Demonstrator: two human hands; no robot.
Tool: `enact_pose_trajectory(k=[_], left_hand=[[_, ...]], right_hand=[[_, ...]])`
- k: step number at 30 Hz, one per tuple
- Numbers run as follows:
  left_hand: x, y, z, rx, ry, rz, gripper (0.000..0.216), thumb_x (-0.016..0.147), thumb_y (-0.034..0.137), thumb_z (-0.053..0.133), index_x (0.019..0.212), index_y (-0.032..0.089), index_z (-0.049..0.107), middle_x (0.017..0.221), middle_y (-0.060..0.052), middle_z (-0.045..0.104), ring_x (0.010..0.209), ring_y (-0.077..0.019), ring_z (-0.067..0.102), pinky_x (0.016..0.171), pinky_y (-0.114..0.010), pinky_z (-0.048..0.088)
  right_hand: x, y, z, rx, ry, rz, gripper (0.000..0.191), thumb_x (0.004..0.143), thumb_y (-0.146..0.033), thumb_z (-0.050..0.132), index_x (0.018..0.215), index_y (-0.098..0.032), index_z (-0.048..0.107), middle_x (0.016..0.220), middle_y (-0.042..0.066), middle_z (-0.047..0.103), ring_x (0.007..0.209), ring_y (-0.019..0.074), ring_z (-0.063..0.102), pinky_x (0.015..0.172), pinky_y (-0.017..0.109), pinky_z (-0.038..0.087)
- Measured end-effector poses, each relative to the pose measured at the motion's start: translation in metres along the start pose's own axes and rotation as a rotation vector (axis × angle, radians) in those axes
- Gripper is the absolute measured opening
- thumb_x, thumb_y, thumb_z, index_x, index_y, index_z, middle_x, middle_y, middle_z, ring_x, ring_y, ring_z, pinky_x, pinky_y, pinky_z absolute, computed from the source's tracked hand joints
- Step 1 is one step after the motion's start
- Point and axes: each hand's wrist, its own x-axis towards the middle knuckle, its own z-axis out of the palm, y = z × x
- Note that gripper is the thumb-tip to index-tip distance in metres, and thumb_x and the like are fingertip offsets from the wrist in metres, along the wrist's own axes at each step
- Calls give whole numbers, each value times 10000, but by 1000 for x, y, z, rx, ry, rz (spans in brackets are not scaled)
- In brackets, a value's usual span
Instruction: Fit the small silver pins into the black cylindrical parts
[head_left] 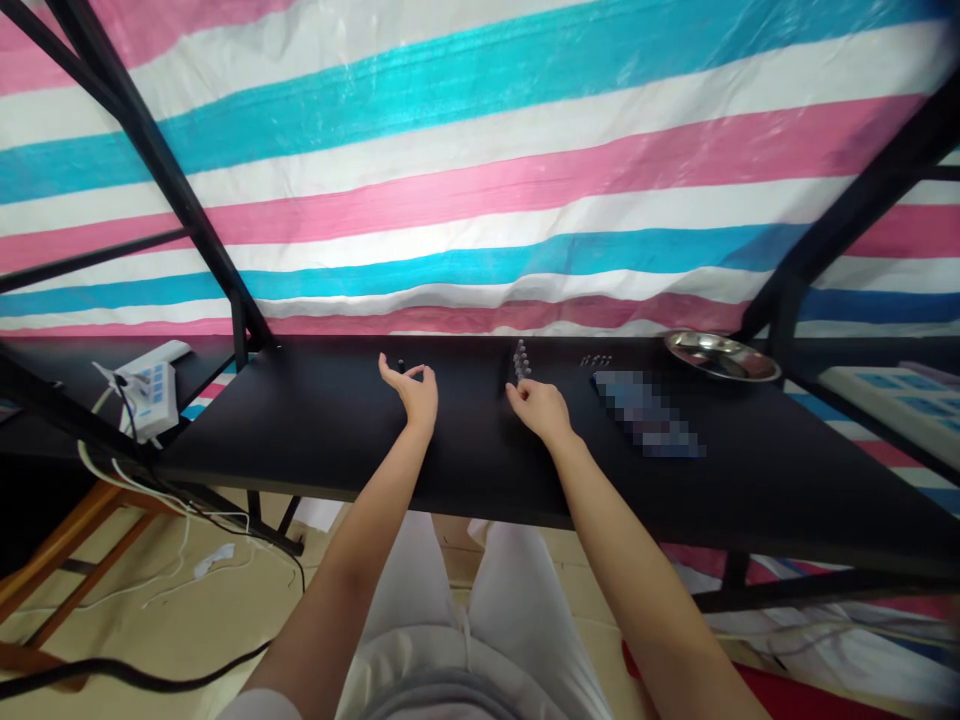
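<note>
On the black bench (315, 430) before you, in the head view, both of your hands are stretched out side by side. Your left hand (411, 393) is turned palm up and its grip is released: the fingers curl loosely, the thumb stands apart from them, and I see nothing held inside. Just behind this hand one or two tiny dark pieces (400, 363) sit on the bench; whether a fingertip touches them I cannot tell, they are too small. Your right hand (541, 407) lies back up with the fingers bent down toward the bench, so its grip is hidden and I cannot tell if it is clenched on something or loose. Its forefinger points at a cluster of small pale pegs (520, 360), which stands upright just beyond the fingertips, near but, as it seems, apart. Further right a short row of dark pegs (596, 360) sits on the bench, then a flat blurred thing (649, 425), and behind that a metal dish (721, 356); what the dish holds, this view does not show. Judging from this, the work is at its early part: the pegs are in their groups, no peg is visibly lifted, and the handling is left for you to do. At the far left a white power strip (150, 388) sits well apart from both hands.
</note>
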Motion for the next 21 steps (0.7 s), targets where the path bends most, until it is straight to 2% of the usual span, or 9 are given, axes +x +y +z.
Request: enact_pose_trajectory(k=[2, 4, 7, 9, 10, 14, 17, 21], left_hand=[[6, -1, 0, -61, 14, -128, 857, 736, 100, 544, 1378, 219, -11, 1235, -167, 457, 793, -99, 604, 691, -221, 476], [12, -4, -1, -101, 17, -222, 866, 725, 98, 556, 1376, 214, -3, 1220, -173, 483, 765, -113, 619, 611, -212, 488], [17, -9, -1, -137, 25, -273, 851, 712, 95, 576, 1360, 251, 48, 1390, -206, 302, 854, -150, 632, 539, -195, 503], [18, -10, -1, -156, 20, -290, 817, 723, 86, 568, 1347, 274, 74, 1459, -188, 167, 992, -175, 602, 569, -186, 520], [18, -10, 0, -172, 17, -300, 801, 730, 70, 558, 1342, 276, 83, 1468, -175, 154, 1067, -182, 569, 612, -183, 525], [19, -11, 1, -269, 27, -335, 753, 731, -31, 513, 1329, 214, 126, 1423, -174, 286, 1224, -165, 445, 828, -188, 478], [19, -13, 2, -277, 8, -351, 704, 740, -44, 507, 1314, 180, 167, 1350, -185, 396, 1161, -149, 504, 896, -221, 442], [18, -15, 1, -241, -16, -311, 603, 760, 54, 574, 1264, 171, 264, 1144, -147, 582, 1022, -145, 589, 885, -276, 443]], right_hand=[[-1, 0, 0, 5, 12, -6, 345, 820, -384, 427, 525, -213, 480, 546, 33, 556, 577, 169, 524, 540, 268, 275], [-1, -1, 0, 10, 23, -11, 345, 818, -382, 424, 521, -214, 474, 535, 31, 547, 570, 166, 516, 542, 270, 272], [-2, -1, 0, 17, 34, -17, 345, 813, -381, 422, 514, -214, 466, 523, 29, 532, 551, 157, 499, 537, 270, 268], [-2, 0, 1, 23, 43, -20, 349, 809, -385, 420, 507, -213, 457, 516, 28, 523, 539, 152, 486, 530, 268, 264], [-2, 0, 2, 27, 48, -21, 351, 806, -387, 422, 503, -212, 451, 513, 26, 518, 533, 150, 479, 527, 267, 260], [-1, 2, 5, 50, 63, -30, 348, 793, -382, 437, 493, -207, 417, 498, 15, 495, 511, 139, 446, 520, 261, 240], [-1, 2, 5, 71, 81, -39, 353, 786, -383, 445, 486, -206, 389, 481, 7, 470, 496, 130, 420, 514, 257, 228], [-2, 0, 4, 116, 124, -90, 370, 790, -384, 436, 475, -208, 354, 454, -4, 431, 468, 118, 385, 508, 252, 233]])
